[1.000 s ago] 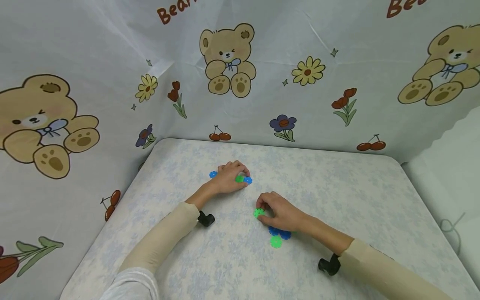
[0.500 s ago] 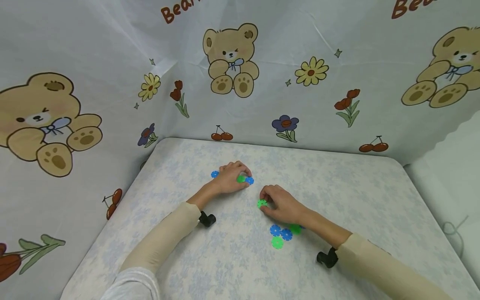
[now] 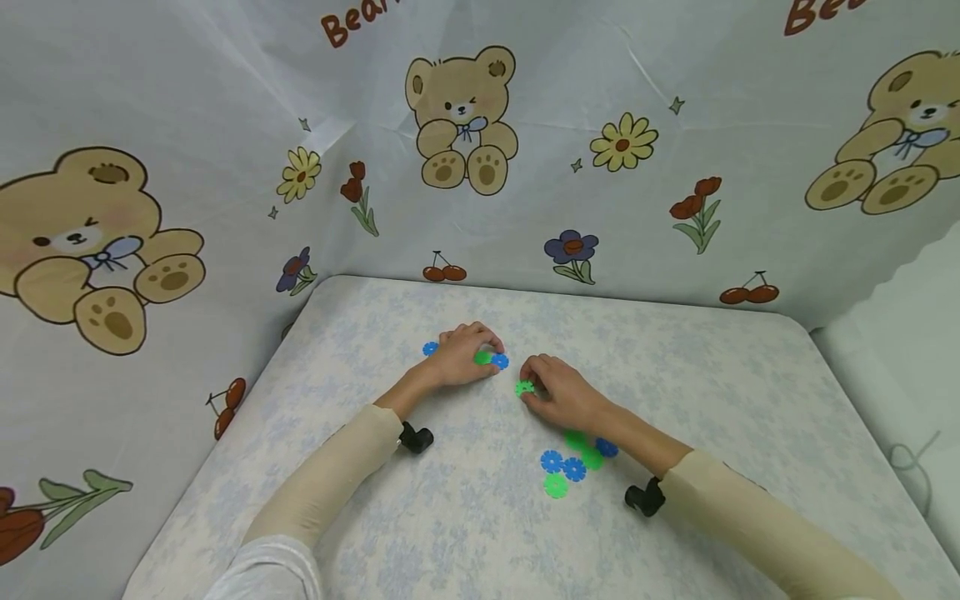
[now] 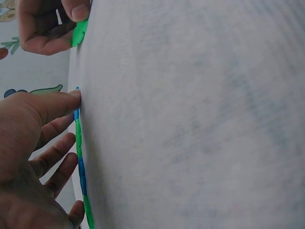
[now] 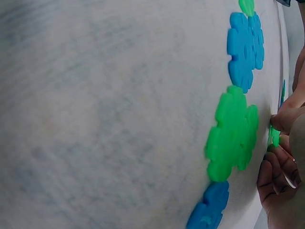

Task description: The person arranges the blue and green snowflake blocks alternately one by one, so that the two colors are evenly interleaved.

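My left hand [image 3: 459,357] lies over a row of blue and green toothed plastic discs [image 4: 82,174] on the table. Its thumb and index finger grip the blue disc [image 3: 500,361] at the row's right end, beside a green disc [image 3: 483,357]. Past the hand's far side another blue disc [image 3: 431,348] shows; the middle of the row is hidden in the head view. Just to the right, my right hand [image 3: 566,396] pinches a single green toothed disc [image 3: 524,388] between thumb and fingers, tilted and apart from the row.
Several loose discs lie flat in front of the right forearm, among them a blue disc [image 3: 552,461], a green disc [image 3: 556,486] and a blue disc [image 3: 607,447] close to the wrist. A bear-printed curtain [image 3: 510,217] rises behind the pale patterned table [image 3: 420,533].
My right hand has moved away from the loose discs, further back on the table, carrying the green disc toward the row's end. More loose discs have come into view. The left hand stays put.
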The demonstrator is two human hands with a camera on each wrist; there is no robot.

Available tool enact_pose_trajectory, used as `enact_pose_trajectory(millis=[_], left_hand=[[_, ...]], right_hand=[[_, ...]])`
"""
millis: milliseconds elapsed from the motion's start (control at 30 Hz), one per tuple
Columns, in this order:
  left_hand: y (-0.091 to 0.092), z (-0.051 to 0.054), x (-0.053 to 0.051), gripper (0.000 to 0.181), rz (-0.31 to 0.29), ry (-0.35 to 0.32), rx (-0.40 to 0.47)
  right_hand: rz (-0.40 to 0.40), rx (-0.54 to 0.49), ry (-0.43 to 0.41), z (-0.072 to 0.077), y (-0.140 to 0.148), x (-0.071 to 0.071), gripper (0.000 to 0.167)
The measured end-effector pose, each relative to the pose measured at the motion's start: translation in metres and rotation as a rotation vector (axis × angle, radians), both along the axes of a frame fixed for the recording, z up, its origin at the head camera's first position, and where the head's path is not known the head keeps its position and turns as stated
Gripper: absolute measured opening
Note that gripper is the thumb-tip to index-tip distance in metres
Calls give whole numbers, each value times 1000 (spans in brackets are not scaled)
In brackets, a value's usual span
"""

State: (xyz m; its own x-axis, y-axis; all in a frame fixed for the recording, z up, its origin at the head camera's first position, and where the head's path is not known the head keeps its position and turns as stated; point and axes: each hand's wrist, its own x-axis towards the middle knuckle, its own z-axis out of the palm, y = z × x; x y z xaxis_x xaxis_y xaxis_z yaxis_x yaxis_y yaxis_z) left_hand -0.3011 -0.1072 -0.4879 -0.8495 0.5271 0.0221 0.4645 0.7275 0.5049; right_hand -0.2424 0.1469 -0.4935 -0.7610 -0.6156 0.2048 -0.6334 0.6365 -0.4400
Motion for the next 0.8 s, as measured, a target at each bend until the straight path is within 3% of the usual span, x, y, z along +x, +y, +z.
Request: enact_pose_trajectory(millis=[467,800], left_hand=[[0,-2,0,29,7,1,-14],[0,-2,0,28,16,3,-22]], right_hand=[[-49,74,-10,8,-6,-19,23],[-73,67,-43,9,-11,-28,25]])
